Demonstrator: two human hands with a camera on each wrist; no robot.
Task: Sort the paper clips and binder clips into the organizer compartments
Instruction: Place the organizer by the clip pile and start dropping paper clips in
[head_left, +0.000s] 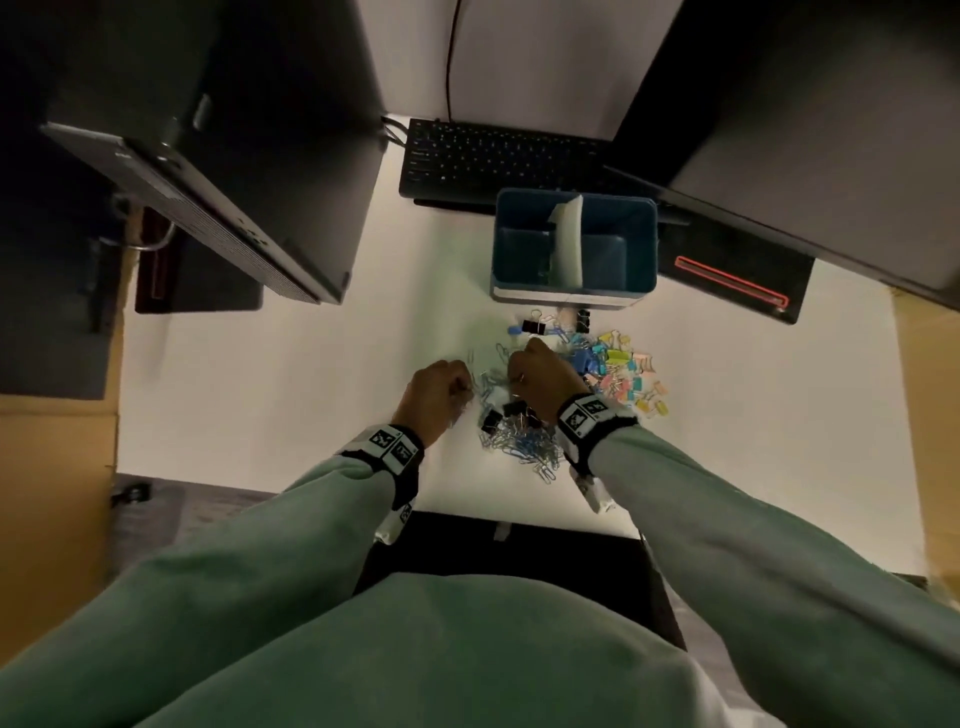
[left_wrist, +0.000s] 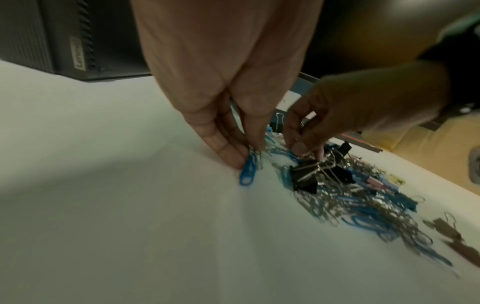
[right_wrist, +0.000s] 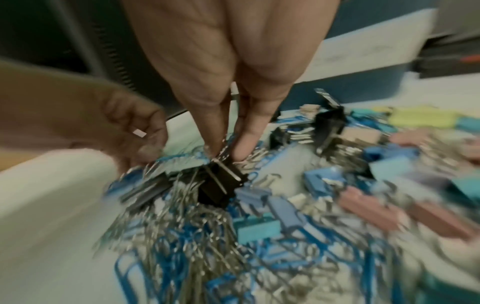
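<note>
Head view: our left hand (head_left: 441, 387) pinches paper clips (left_wrist: 248, 172), our right hand (head_left: 540, 382) pinches a black binder clip (right_wrist: 223, 185); the pile (head_left: 524, 447) stays unsorted on the tabletop (head_left: 270, 374), the organizer (head_left: 574, 291) apparently almost empty.

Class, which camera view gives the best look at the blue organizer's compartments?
The head view: it looks down into the blue organizer, showing two compartments split by a white divider. The right wrist view catches only a blurred outer wall; the left wrist view shows almost nothing.
</note>
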